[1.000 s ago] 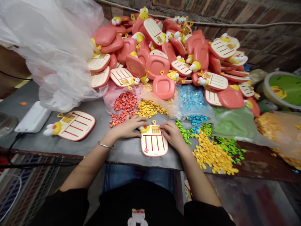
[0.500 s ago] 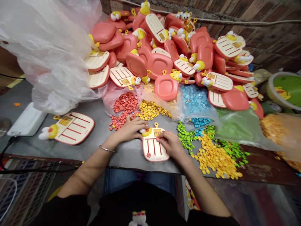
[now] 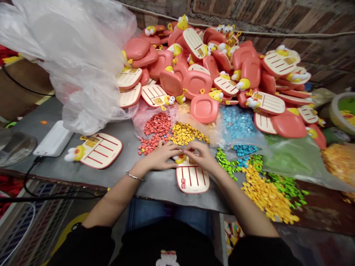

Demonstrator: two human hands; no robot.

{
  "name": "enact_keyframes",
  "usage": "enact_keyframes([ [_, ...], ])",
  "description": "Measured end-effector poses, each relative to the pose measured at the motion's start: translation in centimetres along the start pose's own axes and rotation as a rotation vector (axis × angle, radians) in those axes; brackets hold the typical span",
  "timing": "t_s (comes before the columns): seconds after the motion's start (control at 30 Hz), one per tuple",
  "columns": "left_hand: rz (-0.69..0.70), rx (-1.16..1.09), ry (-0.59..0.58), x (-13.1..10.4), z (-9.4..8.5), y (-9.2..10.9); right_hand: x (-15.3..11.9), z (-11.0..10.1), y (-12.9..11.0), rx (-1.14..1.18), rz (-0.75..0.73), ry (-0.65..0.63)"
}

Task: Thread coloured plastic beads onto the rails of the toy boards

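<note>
In front of me lies a cream toy board (image 3: 198, 181) with a red rim, dark slots and a yellow animal head (image 3: 181, 159). Two small red pieces (image 3: 183, 183) sit one above the other at the lower end of its left slot. My left hand (image 3: 159, 157) is around the head end, its thumb at the board's upper left edge. Over the top of the board, my right hand (image 3: 202, 157) has its fingers pinched, the tips meeting my left fingertips. Anything in that pinch is too small to make out. Part of the head end is hidden by my hands.
Behind my hands lie red pieces (image 3: 151, 144) and yellow pieces (image 3: 185, 133). Blue (image 3: 244, 150), green (image 3: 224, 162) and orange-yellow pieces (image 3: 266, 195) spread rightward. A heap of toy boards (image 3: 196, 81) fills the back. Leftward are another board (image 3: 102, 151), a white device (image 3: 54, 138) and plastic bags (image 3: 83, 66).
A second red piece now sits in the left slot. My right hand has moved from the board's middle up to my left fingertips. The view has shifted leftward.
</note>
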State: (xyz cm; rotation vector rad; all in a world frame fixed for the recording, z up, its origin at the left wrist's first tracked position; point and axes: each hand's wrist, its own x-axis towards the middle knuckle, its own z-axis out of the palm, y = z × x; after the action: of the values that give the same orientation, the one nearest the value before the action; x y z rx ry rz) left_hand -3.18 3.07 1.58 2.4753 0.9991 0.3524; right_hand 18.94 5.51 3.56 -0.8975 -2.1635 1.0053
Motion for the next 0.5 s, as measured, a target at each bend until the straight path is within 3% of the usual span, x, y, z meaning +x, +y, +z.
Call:
enact_keyframes([
  [0.03, -0.001, 0.019, -0.004, 0.0, 0.0, 0.2, 1.7, 0.1, 0.6, -0.065, -0.009, 0.057],
  [0.1, -0.009, 0.070, -0.009, 0.1, 0.0, 0.5, 5.3, 0.8, 1.7, -0.183, -0.051, 0.049],
  [0.2, -0.012, 0.131, -0.007, 0.4, 0.1, 0.8, 9.5, 2.7, 2.8, -0.364, -0.146, -0.164],
  [0.27, 0.001, 0.146, 0.004, 0.4, 0.2, 0.8, 10.9, 3.6, 2.9, -0.468, -0.164, -0.263],
  [0.37, 0.003, 0.153, 0.025, 0.4, 0.3, 0.9, 10.4, 3.1, 2.4, -0.430, -0.165, -0.195],
  [0.5, 0.023, 0.135, 0.040, 0.3, 0.2, 0.9, 4.7, -0.7, 1.3, -0.175, -0.133, 0.075],
])
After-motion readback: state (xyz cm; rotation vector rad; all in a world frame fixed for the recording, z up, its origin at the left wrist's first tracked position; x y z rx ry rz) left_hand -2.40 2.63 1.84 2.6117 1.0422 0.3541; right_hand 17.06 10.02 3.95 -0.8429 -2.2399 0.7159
